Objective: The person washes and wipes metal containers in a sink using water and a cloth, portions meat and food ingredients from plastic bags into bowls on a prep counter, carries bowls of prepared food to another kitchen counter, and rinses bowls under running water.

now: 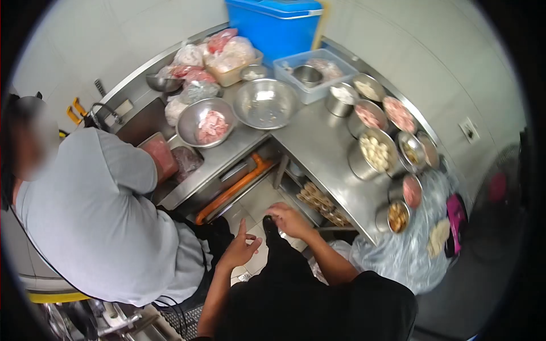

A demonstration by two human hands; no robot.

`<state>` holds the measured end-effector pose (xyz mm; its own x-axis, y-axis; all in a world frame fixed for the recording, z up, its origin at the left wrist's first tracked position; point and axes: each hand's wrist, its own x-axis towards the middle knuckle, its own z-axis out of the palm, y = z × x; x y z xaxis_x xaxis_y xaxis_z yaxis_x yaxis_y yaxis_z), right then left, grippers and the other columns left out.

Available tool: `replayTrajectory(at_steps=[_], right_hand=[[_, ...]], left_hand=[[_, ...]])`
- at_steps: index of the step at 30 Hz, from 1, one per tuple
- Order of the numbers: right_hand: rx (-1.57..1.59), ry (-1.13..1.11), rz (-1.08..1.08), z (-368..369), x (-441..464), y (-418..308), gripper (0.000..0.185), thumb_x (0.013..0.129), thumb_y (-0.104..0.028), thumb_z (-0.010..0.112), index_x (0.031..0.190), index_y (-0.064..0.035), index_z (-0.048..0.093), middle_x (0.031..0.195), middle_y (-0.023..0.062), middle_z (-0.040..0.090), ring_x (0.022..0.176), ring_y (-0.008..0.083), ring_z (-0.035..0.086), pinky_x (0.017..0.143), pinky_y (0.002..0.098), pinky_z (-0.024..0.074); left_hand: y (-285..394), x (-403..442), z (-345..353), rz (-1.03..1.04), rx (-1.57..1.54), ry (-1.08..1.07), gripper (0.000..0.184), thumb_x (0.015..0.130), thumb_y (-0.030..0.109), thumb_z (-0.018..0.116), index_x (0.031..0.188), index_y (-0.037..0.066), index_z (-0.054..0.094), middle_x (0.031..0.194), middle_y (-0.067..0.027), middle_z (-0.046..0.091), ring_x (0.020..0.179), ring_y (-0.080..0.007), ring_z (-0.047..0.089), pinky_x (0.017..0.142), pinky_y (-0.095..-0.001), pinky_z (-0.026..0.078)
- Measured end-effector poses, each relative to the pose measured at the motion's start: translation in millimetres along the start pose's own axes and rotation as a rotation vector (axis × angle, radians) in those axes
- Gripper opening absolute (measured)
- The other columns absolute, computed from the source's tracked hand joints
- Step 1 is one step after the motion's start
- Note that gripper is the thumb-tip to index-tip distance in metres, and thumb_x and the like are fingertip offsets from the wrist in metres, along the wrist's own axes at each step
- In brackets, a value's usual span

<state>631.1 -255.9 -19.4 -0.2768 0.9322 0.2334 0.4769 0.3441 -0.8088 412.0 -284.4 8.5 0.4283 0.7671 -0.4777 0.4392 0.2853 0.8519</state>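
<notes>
Over the tiled floor, in front of the steel counter (318, 149), both hands hang in the air. My left hand (241, 250) has its index finger stretched out and thumb apart, and nothing is in it. To its right is my right hand (288, 219), near the counter's lower shelf; its fingers are bent, and I cannot make out whether they hold anything. Beyond the hands, a steel bowl with pink meat pieces (212, 127) stands on the counter beside a wide steel bowl (266, 105) with small bits in it.
A person in a grey shirt (102, 216) leans over the sink at left. Steel pots with white pieces (375, 153) and meat line the right counter. Bagged meat (230, 54), a blue cooler (274, 28) and a clear tub (324, 94) stand behind. An orange pipe (233, 190) runs below.
</notes>
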Motion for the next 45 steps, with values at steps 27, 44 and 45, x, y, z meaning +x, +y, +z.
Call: replayTrajectory(at_steps=[27,44,45], right_hand=[[0.274,0.588,0.418,-158.5,268.9,41.4,0.018,0.08,-0.008,0.051,0.083,0.0089,0.057,0.067,0.0107,0.06,0.046,0.0129,0.053,0.038,0.0259,0.0451],[-0.06,0.072,-0.15,-43.9,583.8,-98.5,0.025,0.079,-0.017,0.052,0.089,0.0022,0.064,0.061,0.0053,0.059,0.048,0.0118,0.051,0.044,0.0282,0.0406],[-0.064,0.07,-0.143,-41.9,589.8,-104.2,0.025,0.079,-0.017,0.052,0.089,0.0022,0.064,0.061,0.0053,0.059,0.048,0.0118,0.051,0.044,0.0282,0.0406]], left_hand=[[96.1,130.0,-206.4,0.709,-0.996,1.172,0.015,0.096,0.021,0.046,0.096,0.006,0.043,0.083,-0.0091,0.059,0.047,-0.0098,0.046,0.044,-0.0204,0.037],[58.6,95.2,-246.9,0.512,-0.774,1.533,0.028,0.089,0.002,0.053,0.114,0.002,0.04,0.084,-0.0034,0.054,0.059,-0.0053,0.046,0.049,-0.018,0.04],[57.3,93.7,-246.0,0.49,-0.77,1.532,0.027,0.089,0.002,0.053,0.113,0.001,0.041,0.083,-0.0033,0.055,0.06,-0.0053,0.047,0.048,-0.0181,0.04]])
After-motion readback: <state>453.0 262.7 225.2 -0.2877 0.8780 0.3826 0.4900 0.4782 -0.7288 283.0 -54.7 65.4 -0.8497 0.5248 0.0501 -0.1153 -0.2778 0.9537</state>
